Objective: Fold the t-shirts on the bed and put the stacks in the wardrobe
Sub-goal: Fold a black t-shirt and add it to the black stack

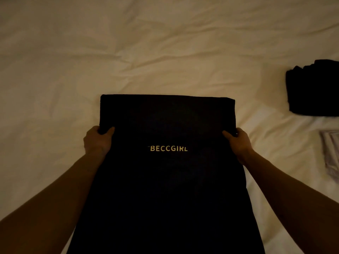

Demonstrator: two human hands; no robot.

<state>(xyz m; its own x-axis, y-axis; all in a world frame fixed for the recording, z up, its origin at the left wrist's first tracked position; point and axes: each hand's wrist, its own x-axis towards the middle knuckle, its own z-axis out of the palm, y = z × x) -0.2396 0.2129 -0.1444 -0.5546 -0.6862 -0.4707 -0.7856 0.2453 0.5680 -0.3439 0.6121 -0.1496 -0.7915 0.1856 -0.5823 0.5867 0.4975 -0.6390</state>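
A black t-shirt [165, 180] with gold lettering lies lengthwise on the white bed [128, 52], folded into a long narrow panel that runs from mid-frame to the bottom edge. My left hand [98, 140] grips its left edge, thumb on top of the cloth. My right hand [238, 142] grips the right edge at the same height. Both hands sit a little below the shirt's far, straight fold line.
A stack of folded black clothes [313, 88] sits at the right edge of the bed. Below it lies a light, pale folded item [332, 154], partly cut off by the frame. Rumpled white sheet covers the far and left parts of the bed.
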